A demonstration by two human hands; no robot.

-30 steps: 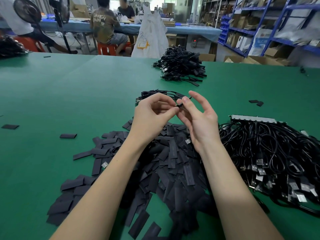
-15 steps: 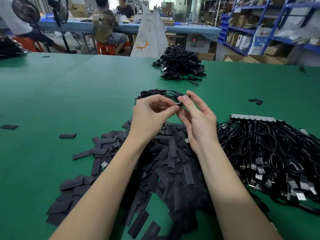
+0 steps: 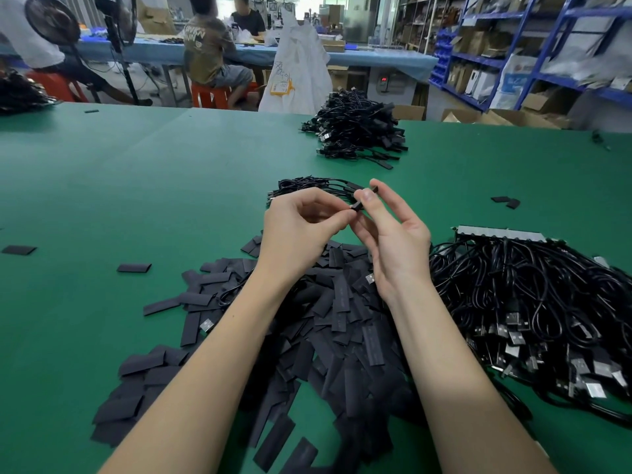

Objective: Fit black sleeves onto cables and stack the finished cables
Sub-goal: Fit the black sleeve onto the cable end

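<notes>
Both hands met above the green surface (image 3: 143, 186), working one black sleeve (image 3: 365, 199) held in the air over the pile of loose sleeves (image 3: 337, 313). The right hand (image 3: 393, 244) pinched the sleeve between thumb and forefinger, its other fingers spread and relaxed. The left hand (image 3: 301, 230) had its fingers curled in, their tips meeting the sleeve's near end; it seemed to be feeding a cable end into the sleeve, though the cable there was too small and too covered to make out.

The sleeve looked light, thin and soft, the sort of flat tubing that collapses under pressure, so a pinch on its edges rather than its flat faces would likely keep the mouth open. It would probably slip little against skin. The cable would be limp along its length and stiff only at the plug, so the plug or the cord just behind it was the sensible place to hold.

A small bundle of cables (image 3: 307, 184) lay just beyond the hands, a heap of unsleeved USB cables (image 3: 533, 302) sat to the right, and a larger stack of cables (image 3: 359, 131) lay farther back.
</notes>
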